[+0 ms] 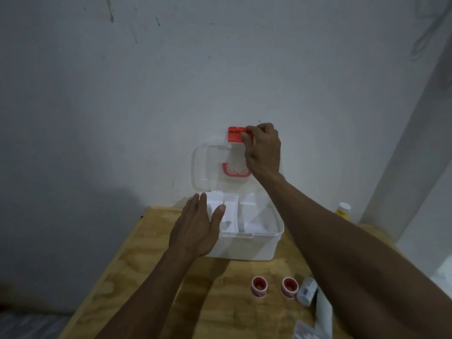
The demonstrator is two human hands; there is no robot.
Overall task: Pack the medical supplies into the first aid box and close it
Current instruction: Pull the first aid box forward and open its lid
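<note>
Ideally, the clear hinged lid [210,165] is kept upright by the right hand [264,150] pinching its red plastic latch [236,135], while the white plastic first aid box [247,245] is steadied by the flat, unclenched left hand [195,228].

Two bare forearms in view, no sleeves reaching the frame, left hand [195,226] and right hand [264,149] both ungloved, no rings, no watch or wristband, short trimmed nails, left thumbnail visible
</note>
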